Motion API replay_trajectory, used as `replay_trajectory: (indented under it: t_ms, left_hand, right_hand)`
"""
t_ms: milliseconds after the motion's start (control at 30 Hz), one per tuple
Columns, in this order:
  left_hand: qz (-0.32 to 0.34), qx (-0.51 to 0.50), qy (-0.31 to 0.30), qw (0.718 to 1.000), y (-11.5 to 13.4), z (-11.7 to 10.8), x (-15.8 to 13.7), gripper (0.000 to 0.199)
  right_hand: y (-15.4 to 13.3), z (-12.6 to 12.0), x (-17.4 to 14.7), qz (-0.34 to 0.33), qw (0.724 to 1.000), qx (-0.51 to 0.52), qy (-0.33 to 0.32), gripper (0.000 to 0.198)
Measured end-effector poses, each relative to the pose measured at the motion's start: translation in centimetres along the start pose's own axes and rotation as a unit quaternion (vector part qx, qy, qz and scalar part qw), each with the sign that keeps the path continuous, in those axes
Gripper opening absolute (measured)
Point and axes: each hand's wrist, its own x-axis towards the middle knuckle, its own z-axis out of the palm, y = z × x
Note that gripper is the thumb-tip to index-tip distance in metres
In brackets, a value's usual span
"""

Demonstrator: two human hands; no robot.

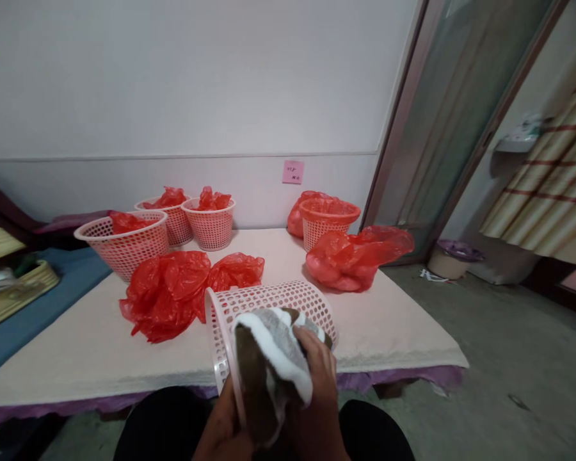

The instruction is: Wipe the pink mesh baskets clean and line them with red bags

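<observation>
A pale pink perforated plastic basket lies on its side at the front of the table, its open rim facing left. My left hand grips it low by the rim, some of the fingers hidden behind the rim and the cloth. Against the basket's near side, my right hand presses a bunched cloth striped in white, grey and brown. The fingers of that hand are bent over the cloth. Left of the basket are crumpled red plastic bags, close to its rim.
Three pink baskets with red bags inside stand at the back left. An orange-red basket stands back right, beside filled red bags. A pink note is on the wall. A bin stands on the floor right.
</observation>
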Motion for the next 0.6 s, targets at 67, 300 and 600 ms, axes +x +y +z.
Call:
replay_trajectory:
  t_ms: [67,300,600]
  left_hand:
    - [-0.007,-0.037,-0.011,0.999,-0.3,0.5,-0.2,0.064]
    - [0.015,-0.069,0.053,0.996,-1.7,0.5,0.1,0.068]
    - [0.046,0.037,0.132,0.989,-2.4,0.2,1.4,0.066]
  right_hand:
    - [2.3,-0.2,0.3,0.041,0.999,-0.011,0.012,0.052]
    - [9.3,-1.5,1.6,0.283,0.958,0.016,0.042,0.043]
    - [7.0,-1.2,0.5,0.330,0.935,0.115,0.052,0.031]
